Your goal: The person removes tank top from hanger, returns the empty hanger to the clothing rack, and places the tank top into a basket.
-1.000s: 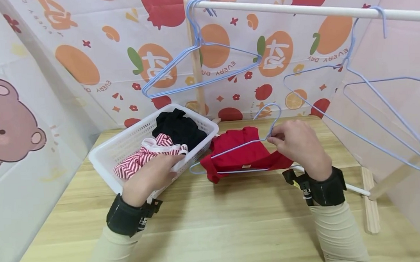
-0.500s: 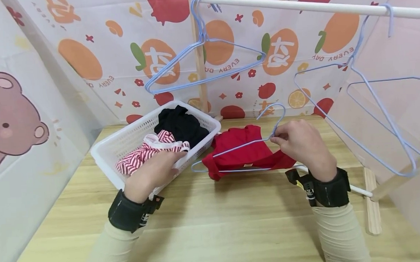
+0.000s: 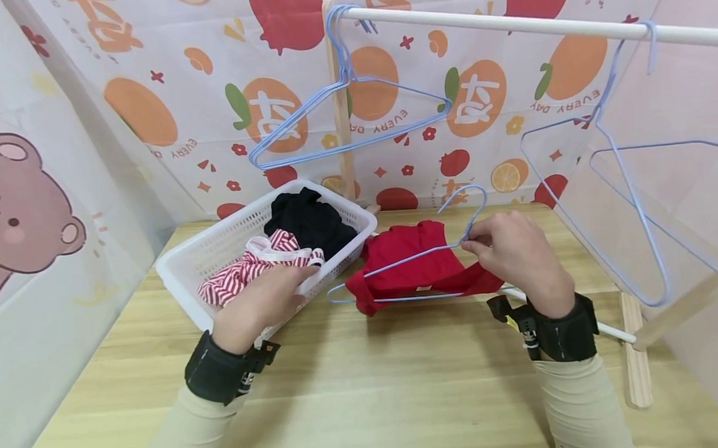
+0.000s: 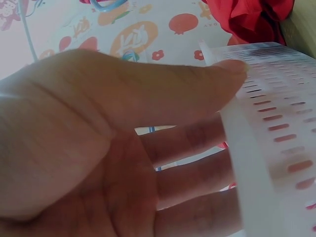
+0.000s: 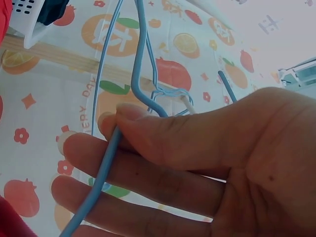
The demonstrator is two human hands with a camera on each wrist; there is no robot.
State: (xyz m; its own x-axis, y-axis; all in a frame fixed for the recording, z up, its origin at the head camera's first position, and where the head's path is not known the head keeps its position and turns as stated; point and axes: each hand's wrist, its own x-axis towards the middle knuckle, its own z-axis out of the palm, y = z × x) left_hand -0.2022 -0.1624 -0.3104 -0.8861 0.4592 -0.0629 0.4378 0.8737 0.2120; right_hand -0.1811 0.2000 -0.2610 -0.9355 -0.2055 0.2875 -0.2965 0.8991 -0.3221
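My left hand grips the near right rim of the white plastic basket. In the left wrist view, the thumb lies on the outer wall of the basket, and the fingers pass behind the rim. My right hand pinches a blue hanger just below its hook, between thumb and fingertips. On that hanger sits a red garment, partly draped on the table. The right wrist view shows the hanger wire crossing the fingers. Inside the basket lie a red-and-white striped garment and a black garment.
A white rod spans the top of a wooden rack. Several blue hangers hang bunched at its left end, and another hanger hangs at the right. The rack's wooden foot stands on the table, right side.
The blue hanger hanging at the right has swung, its lower corner moving left. Both hands keep their holds on the basket rim and the hanger. The head view shifts slightly.
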